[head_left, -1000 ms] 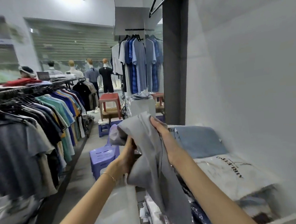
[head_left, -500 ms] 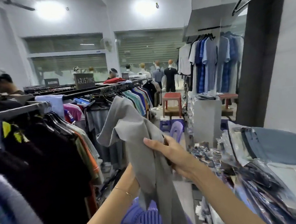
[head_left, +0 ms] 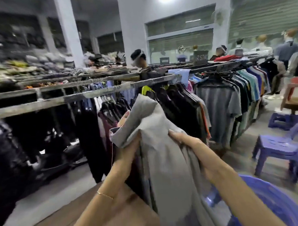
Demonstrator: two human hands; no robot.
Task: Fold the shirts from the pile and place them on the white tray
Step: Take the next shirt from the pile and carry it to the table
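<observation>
A grey shirt [head_left: 165,157] hangs bunched between both my hands at chest height, its lower part drooping toward the bottom edge of the frame. My left hand [head_left: 129,144] grips the shirt's left side, fingers reaching up behind the fabric. My right hand [head_left: 187,145] grips the right side, fingers curled into the cloth. No white tray or shirt pile shows in this frame.
A long metal rack [head_left: 83,96] of hanging dark shirts crosses ahead. A brown tabletop [head_left: 67,217] lies below my left arm. A purple basin [head_left: 274,201] sits bottom right, purple plastic chairs [head_left: 284,144] beyond. Other people stand behind the racks.
My view has swung left from the wall shelf with packed shirts to the clothing racks. Both hands have kept hold of the grey shirt, the right hand shifting to its right side.
</observation>
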